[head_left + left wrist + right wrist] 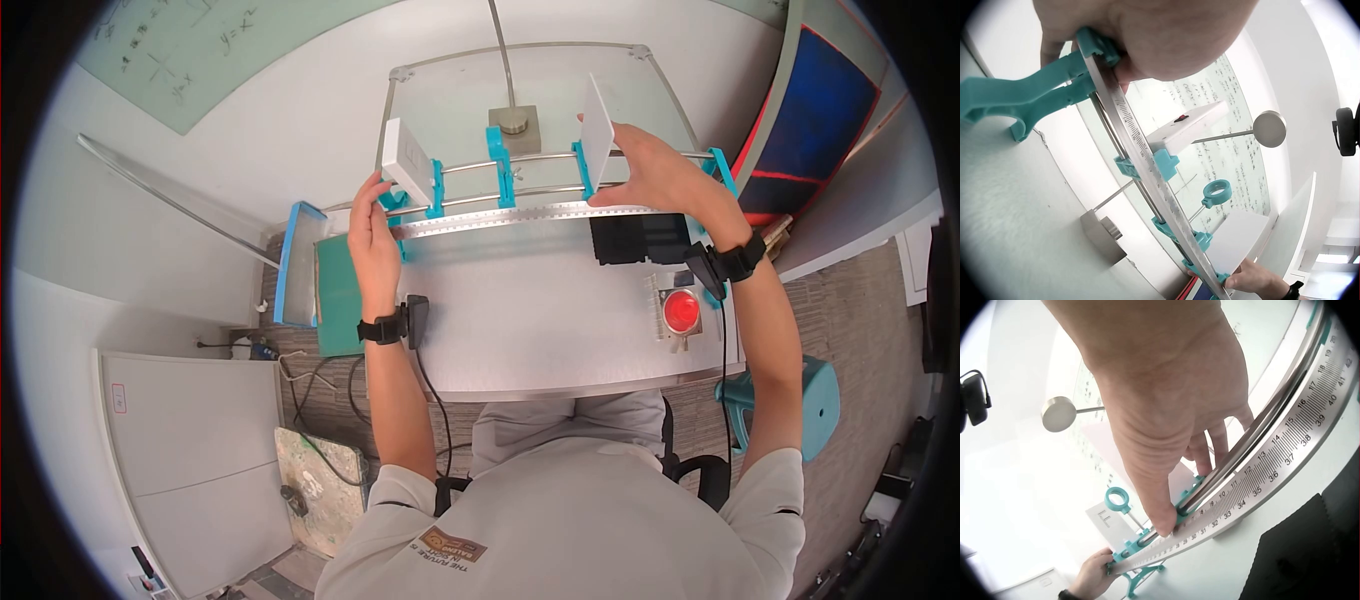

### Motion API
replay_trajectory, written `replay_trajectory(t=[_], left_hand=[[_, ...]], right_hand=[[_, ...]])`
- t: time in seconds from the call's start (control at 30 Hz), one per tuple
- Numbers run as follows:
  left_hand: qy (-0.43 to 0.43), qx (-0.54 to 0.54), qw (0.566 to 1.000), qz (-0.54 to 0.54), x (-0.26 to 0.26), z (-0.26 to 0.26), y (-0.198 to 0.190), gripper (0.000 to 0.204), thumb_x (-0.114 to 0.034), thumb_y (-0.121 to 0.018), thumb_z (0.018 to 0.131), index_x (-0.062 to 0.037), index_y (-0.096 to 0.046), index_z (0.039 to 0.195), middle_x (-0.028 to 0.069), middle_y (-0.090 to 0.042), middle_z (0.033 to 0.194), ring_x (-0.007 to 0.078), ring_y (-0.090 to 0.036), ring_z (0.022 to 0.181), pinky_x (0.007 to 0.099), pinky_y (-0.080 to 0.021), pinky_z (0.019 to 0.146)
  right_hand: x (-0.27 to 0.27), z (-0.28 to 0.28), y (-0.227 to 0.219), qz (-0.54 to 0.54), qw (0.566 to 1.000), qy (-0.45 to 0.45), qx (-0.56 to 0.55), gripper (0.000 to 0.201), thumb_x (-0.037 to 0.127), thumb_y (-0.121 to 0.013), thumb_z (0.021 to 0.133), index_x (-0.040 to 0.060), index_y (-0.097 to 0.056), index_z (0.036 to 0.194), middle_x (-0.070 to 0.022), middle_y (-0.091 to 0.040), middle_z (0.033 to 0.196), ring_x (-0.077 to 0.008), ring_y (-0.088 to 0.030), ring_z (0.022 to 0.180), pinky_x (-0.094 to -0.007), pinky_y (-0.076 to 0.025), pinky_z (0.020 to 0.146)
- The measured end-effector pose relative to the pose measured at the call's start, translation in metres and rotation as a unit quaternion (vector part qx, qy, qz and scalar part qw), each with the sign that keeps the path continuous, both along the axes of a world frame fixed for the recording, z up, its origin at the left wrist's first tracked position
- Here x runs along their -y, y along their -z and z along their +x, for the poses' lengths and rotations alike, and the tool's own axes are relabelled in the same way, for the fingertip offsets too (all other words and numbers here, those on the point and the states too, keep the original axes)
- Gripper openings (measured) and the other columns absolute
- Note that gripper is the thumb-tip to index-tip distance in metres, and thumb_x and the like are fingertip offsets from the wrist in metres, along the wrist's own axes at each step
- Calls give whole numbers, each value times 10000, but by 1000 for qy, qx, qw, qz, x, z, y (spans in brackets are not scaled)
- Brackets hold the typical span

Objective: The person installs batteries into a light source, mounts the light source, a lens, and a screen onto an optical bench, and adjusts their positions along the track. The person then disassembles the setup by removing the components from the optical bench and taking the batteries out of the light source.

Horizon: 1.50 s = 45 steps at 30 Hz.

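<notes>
The right grip (660, 170) has its thumb and fingers set around the foot of the teal panel holder (583, 165), the thumb on the near side and the fingers reaching over the rails to the far side. The left grip (372, 245) is closed about the left end support (997, 100), fingers reaching past its far side. Nearest the body, the pale metal-looking table (500, 320) carries, on its right, a round red dish (681, 312); behind that lies a flat black piece (640, 240) with a jagged edge, short of the ruler. A teal stool (820, 400) stands on the floor to the right of the table. The long steel ruler (480, 217) runs along the near side of two parallel metal rails (540, 190), its numbers facing up in the right wrist view. On the rails, from left to right, sit the white box (408, 160), which shows an F on its face in the right wrist view, then an upright teal ring (1216, 194), then the white panel (597, 125), standing upright in its holder beside the right grip. A teal right end support (722, 170) closes the far right of the rails. Beyond them stands a square metal base (513, 125) with a rod rising from it, and writing covers the green-tinted board (200, 50) on the wall.
</notes>
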<state>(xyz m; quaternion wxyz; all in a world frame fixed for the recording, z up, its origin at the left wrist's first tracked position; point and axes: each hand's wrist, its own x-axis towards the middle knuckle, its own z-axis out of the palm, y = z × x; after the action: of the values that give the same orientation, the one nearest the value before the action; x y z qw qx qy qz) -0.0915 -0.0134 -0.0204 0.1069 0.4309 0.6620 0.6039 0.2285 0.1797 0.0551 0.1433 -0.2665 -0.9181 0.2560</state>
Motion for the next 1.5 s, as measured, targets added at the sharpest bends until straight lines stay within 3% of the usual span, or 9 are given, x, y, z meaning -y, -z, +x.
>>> replay_trajectory(t=[0.9, 1.2, 1.27, 1.37, 1.5], left_hand=[[1, 7, 1000, 10, 0, 1, 1, 324, -95, -383, 1086, -82, -660, 1256, 38, -566, 1481, 117, -616, 1049, 253, -558, 696], [-3, 9, 1000, 5, 0, 1, 0, 326, -83, -378, 1085, -86, -657, 1254, 33, -569, 1476, 115, -612, 1055, 249, -545, 692], [1, 7, 1000, -9, 1, 0, 0, 350, -79, -375, 1070, -73, -638, 1301, 51, -569, 1464, 155, -601, 1165, 277, -552, 750], [-2, 6, 1000, 4, 0, 0, 2, 322, -85, -381, 1084, -83, -656, 1250, 26, -572, 1474, 111, -608, 1064, 250, -542, 689], [-2, 6, 1000, 4, -1, -3, 4, 321, -92, -382, 1086, -86, -657, 1253, 26, -574, 1474, 113, -615, 1063, 248, -545, 687]], right_hand=[[-5, 33, -5, -4, 999, 34, 6, 798, 283, -868, 756, 45, -488, 1416, -229, -621, 1304, -392, -581, 1237, -438, -467, 1067], [-11, 46, -2, -4, 999, 53, 10, 825, 286, -870, 757, 55, -478, 1445, -235, -622, 1318, -406, -582, 1250, -450, -472, 1063], [-11, 50, -2, -3, 999, 53, 10, 828, 288, -871, 756, 59, -477, 1447, -234, -622, 1318, -404, -586, 1246, -450, -473, 1061], [-11, 53, -6, -8, 998, 58, 20, 871, 244, -878, 754, 57, -450, 1488, -230, -604, 1354, -383, -585, 1260, -426, -454, 1090], [-14, 58, -9, -15, 998, 47, 30, 915, 207, -884, 754, 38, -419, 1524, -234, -579, 1401, -375, -575, 1281, -409, -425, 1132]])
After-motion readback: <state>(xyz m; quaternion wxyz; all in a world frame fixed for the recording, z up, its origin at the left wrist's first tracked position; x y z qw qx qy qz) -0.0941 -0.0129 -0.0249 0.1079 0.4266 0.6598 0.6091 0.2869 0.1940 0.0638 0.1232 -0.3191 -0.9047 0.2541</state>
